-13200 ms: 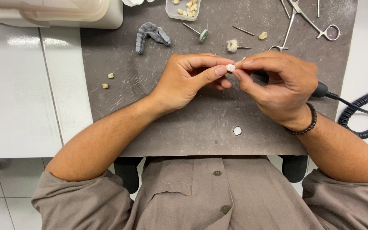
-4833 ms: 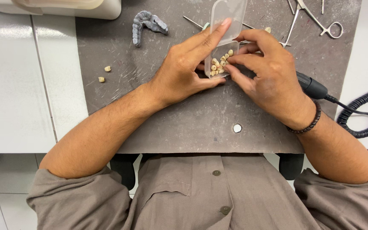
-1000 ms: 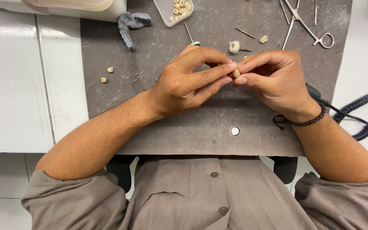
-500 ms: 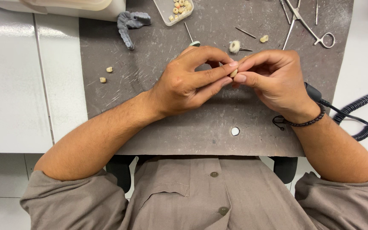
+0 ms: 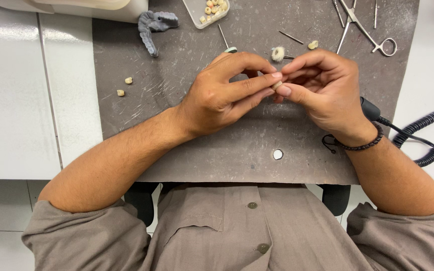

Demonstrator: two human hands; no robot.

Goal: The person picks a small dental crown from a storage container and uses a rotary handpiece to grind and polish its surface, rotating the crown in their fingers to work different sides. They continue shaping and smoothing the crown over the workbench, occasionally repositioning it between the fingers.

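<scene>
While your hands are meeting over the middle of the grey mat (image 5: 187, 145), your left hand (image 5: 222, 98) and right hand (image 5: 322, 88) are both pinching a small beige bead (image 5: 277, 85) between their fingertips. Bare mat is lying open toward the near edge. A bead tray (image 5: 212, 10), grey cast (image 5: 151, 27) and scissors (image 5: 362, 30) are crowding the far edge.

A small cream-coloured piece (image 5: 277, 85), roughly cylindrical, is pinched between the fingertips of both hands above the middle of the grey mat (image 5: 187, 130). Only its pale end shows between the tips, so its full shape cannot be told. It is lifted clear of the mat, not resting on it.
</scene>
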